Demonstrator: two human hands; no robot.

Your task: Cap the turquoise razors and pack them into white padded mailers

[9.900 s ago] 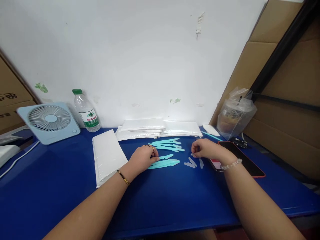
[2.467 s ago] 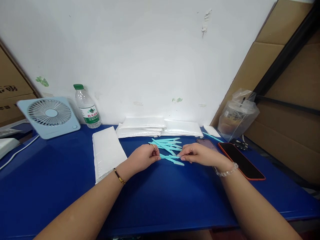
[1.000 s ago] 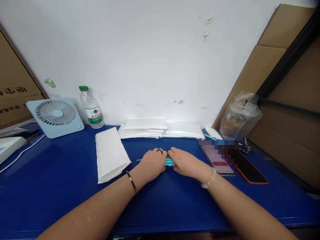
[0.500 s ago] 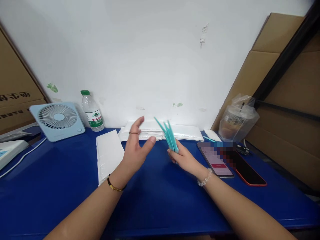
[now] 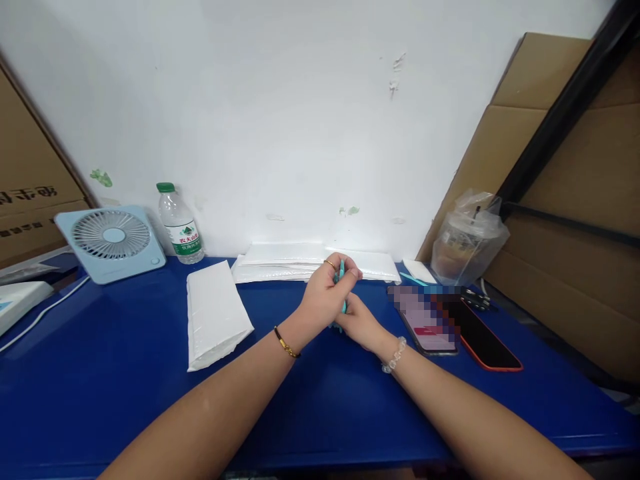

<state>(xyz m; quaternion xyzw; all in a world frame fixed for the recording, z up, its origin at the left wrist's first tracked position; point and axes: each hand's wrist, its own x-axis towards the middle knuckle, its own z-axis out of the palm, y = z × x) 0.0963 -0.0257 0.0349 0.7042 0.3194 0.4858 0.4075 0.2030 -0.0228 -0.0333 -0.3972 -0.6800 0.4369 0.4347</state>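
The hands are brought together over the middle of the table [image 5: 310, 413], both closed around a bundle of slim turquoise sticks [image 5: 343, 269]. The upper part is gripped between thumb and fingers by the left hand [image 5: 330, 287], while the lower part is held by the right hand [image 5: 362, 324], just below and to the right. Most of the bundle is hidden by the fingers, so the number of sticks cannot be told. To the left, a white padded envelope [image 5: 217, 310] is laid flat, and more white envelopes [image 5: 280, 257] are stacked at the far edge, against the wall [image 5: 280, 120]. On the right, two phones [image 5: 430, 330] are placed side by side, with a bagged drink cup [image 5: 463, 243] beyond them. A fan [image 5: 113, 243] and a bottle [image 5: 181, 227] are stood at far left.
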